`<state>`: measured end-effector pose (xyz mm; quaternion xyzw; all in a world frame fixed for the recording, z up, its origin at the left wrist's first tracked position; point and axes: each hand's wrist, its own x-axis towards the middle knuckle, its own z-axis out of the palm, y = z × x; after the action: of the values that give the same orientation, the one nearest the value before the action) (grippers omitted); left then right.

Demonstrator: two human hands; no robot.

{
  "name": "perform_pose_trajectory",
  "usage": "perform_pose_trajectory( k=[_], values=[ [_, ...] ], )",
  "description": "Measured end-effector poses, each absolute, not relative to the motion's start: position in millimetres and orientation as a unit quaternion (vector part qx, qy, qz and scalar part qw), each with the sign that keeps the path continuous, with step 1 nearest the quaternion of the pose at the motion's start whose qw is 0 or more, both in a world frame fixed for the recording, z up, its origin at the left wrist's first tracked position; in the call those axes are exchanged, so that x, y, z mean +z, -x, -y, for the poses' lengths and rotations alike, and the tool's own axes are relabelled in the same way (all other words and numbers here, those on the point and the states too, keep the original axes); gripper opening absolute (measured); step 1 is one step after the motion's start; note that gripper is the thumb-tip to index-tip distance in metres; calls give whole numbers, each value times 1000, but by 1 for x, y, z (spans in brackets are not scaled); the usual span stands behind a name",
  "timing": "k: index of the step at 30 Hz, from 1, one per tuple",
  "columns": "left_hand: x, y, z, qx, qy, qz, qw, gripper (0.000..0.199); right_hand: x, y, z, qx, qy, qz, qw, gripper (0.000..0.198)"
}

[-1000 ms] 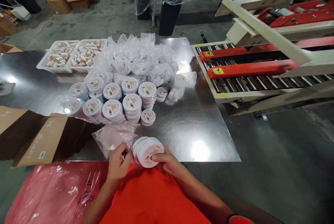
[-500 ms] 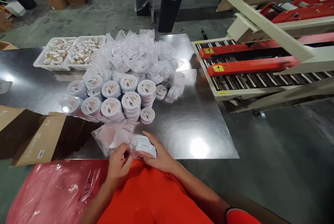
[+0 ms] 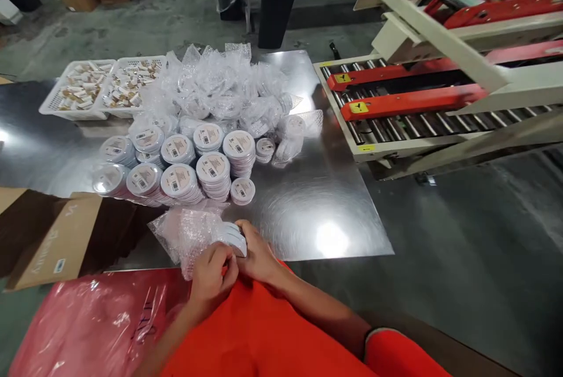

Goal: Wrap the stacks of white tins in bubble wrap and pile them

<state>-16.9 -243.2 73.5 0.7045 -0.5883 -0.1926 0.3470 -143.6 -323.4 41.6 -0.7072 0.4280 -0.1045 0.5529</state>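
Close to my body, at the table's front edge, my right hand (image 3: 258,255) is wrapped round a small stack of white round discs (image 3: 234,237). My left hand (image 3: 214,274) pinches a clear bubble-wrap bag (image 3: 193,231) where it meets the discs. The bag covers the left part of the stack; how far the discs sit inside it I cannot tell. Behind my hands stand several stacks of labelled round discs (image 3: 178,180), with a shorter stack of smaller discs (image 3: 243,190) at their front right.
A heap of bubble-wrapped discs (image 3: 220,81) lies behind the stacks. Two white baskets (image 3: 57,104) hold small white-and-brown pieces. A cardboard box (image 3: 57,236) stands at the left, above a red plastic bag (image 3: 88,324). A roller lift (image 3: 352,148) adjoins the metal table (image 3: 308,201) at right.
My left hand has moved right against the discs, and the bubble wrap now covers more of them. The bag hangs lower over the table edge. The view has shifted slightly.
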Motion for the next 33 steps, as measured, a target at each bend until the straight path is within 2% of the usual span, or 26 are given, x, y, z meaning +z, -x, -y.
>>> perform_pose_trajectory(
  k=[2, 4, 6, 8, 12, 15, 19, 26, 29, 33],
  values=[
    [76, 15, 245, -204, -710, 575, 352, 14, 43, 144, 325, -108, 669, -434, 593, 68],
    [78, 12, 245, -210, -739, 517, 377, 12, 41, 145, 324, -123, 602, -392, 685, 79],
    [78, 11, 244, -219, -763, 452, 407, 11, 38, 146, 321, -152, 483, -344, 791, 70],
    [78, 11, 243, -255, -770, 391, 434, 13, 33, 144, 317, -183, 348, -343, 853, 59],
    [76, 13, 242, -319, -769, 258, 490, 22, 24, 138, 310, -178, 208, -387, 880, 42],
    [75, 13, 243, -340, -764, 204, 509, 28, 21, 135, 306, -171, 225, -401, 871, 38],
    [72, 10, 242, -373, -763, 186, 495, 30, 16, 136, 305, -154, 338, -415, 831, 36],
    [42, 1, 227, -344, -795, 269, 421, 24, 1, 147, 314, -223, 552, -500, 629, 20],
    [30, 4, 225, -370, -789, 263, 414, 23, -2, 149, 318, -215, 582, -507, 598, 15],
    [28, 8, 234, -442, -743, 185, 468, 28, -1, 148, 323, -224, 575, -523, 588, 14]
  ],
)
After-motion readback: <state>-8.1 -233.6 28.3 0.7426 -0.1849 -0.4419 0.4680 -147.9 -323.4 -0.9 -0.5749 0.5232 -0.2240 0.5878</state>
